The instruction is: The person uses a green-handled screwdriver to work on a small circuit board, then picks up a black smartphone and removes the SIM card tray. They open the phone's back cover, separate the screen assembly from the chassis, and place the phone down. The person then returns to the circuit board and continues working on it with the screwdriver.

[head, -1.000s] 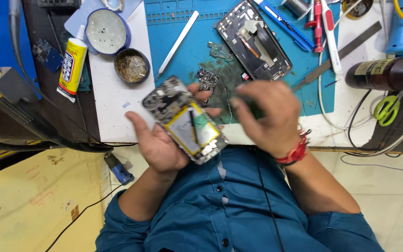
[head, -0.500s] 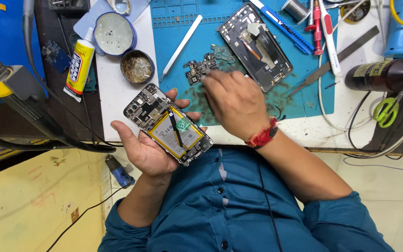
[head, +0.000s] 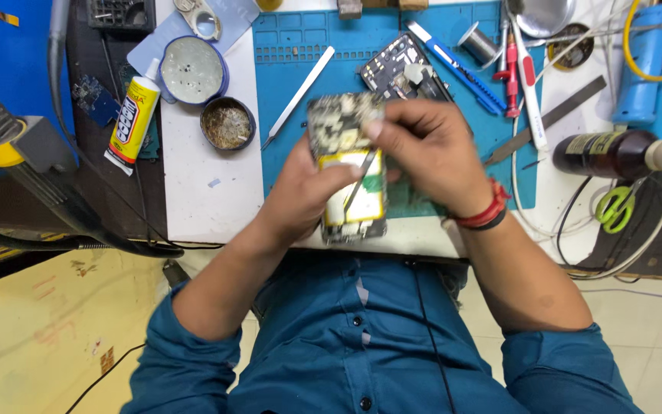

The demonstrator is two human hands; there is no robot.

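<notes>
Since the earlier frame the opened phone (head: 349, 165) has been lifted from the lap edge up over the blue mat (head: 300, 92), and the right hand (head: 430, 153) has come back from the mat to meet it. Left hand (head: 308, 192) cradles the phone from beneath and along its left edge, fingers curled round the body, yellow battery face up. Right hand sits over the phone's upper right, thumb and forefinger pressed together on its top end; whether they pinch a small part cannot be told. Thin metal tool (head: 358, 184) lies slanted across the battery. Second dismantled phone frame (head: 400, 69) rests on the mat just behind the hands. White spudger (head: 298, 96) lies diagonally on the mat to the left; round tin (head: 227, 123) and glue tube (head: 133, 123) stand further left on the tabletop (head: 208, 192). Dark bottle (head: 614, 153) lies on its side at right, green scissors (head: 614, 207) near it.
</notes>
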